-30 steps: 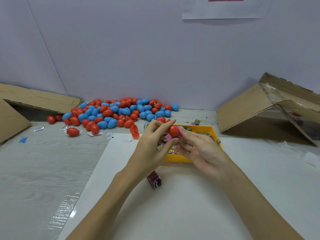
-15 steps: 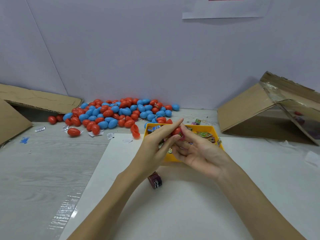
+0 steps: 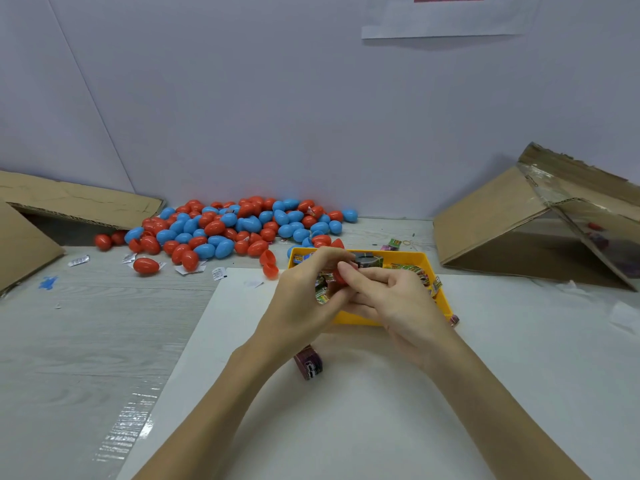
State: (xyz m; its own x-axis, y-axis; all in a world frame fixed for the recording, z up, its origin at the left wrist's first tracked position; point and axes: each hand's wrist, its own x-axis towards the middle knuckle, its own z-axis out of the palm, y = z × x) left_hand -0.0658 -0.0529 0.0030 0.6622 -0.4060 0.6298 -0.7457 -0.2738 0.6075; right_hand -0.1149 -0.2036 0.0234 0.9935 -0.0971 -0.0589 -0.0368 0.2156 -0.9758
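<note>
a red egg was pinched by the curled left grip and right grip; squeezed unevenly, it could be shot into the tray.

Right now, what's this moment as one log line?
left hand: holds small red plastic egg | right hand: pinches same egg | where: over yellow plastic tray | behind: pile of red and blue eggs

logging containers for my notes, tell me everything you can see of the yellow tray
The yellow tray is shallow and rectangular, plastic by its look, with low walls. It sits flat, near part on the white sheet, far end on the grey table. Small colourful packets lie in it. The left hand and right hand, holding a red egg, hide its middle; whether they touch it is unclear.
</note>
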